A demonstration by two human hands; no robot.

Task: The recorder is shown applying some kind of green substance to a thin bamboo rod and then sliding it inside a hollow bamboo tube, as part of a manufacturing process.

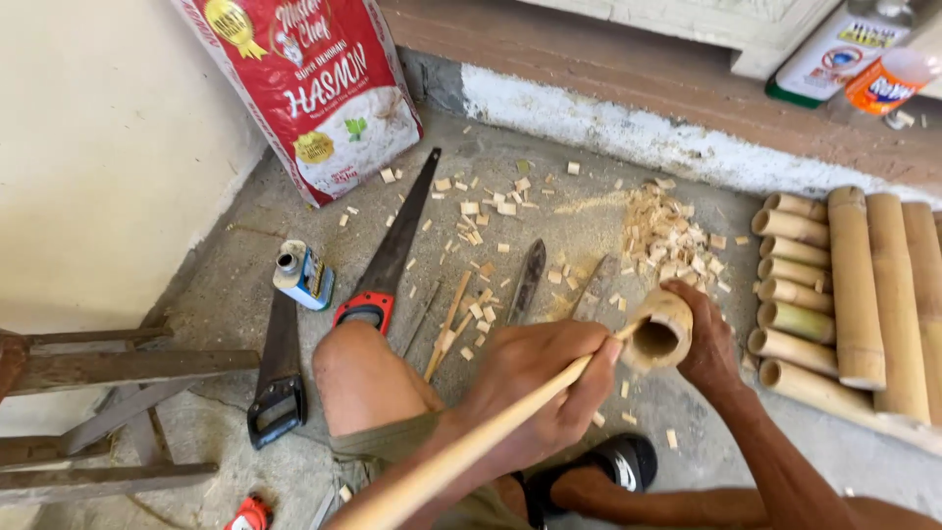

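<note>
Hands work near the floor's wall edge: left hand point(545, 388) grips a long stick point(461, 447) into the bamboo tube point(659, 334) the right hand point(708, 345) clasps steady.

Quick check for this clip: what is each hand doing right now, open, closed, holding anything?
Left hand: closed around a long thin stick, its tip at the tube's mouth.
Right hand: closed around a short bamboo tube, holding it.

The left hand point(549, 388) grips a long pale wooden stick point(461, 456), its tip at a short hollow bamboo tube point(659, 334) held by the right hand point(708, 344).
</note>
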